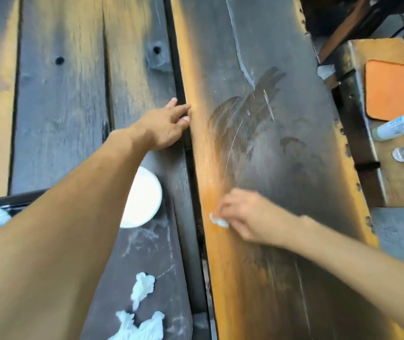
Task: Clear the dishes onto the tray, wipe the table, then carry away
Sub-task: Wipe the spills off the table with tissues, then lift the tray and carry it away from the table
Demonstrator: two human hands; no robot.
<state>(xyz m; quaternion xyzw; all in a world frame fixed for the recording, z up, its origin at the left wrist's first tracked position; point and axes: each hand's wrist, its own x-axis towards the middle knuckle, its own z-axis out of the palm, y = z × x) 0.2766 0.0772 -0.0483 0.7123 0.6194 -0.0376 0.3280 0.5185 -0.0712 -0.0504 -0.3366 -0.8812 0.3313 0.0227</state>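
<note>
- right hand (247,217): fingers pinched on small white tissue (218,220), pressed on table (294,168) right plank, near side
- left hand (164,126): flat, fingers spread, holding nothing, at plank gap
- white bowl (144,197) under left forearm
- 2 crumpled tissues (142,312) near-left
- orange tray (390,89) far right

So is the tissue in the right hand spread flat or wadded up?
Wadded up. Only a small crumpled white lump of tissue shows, pinched under the right hand fingertips against the table plank.
</note>
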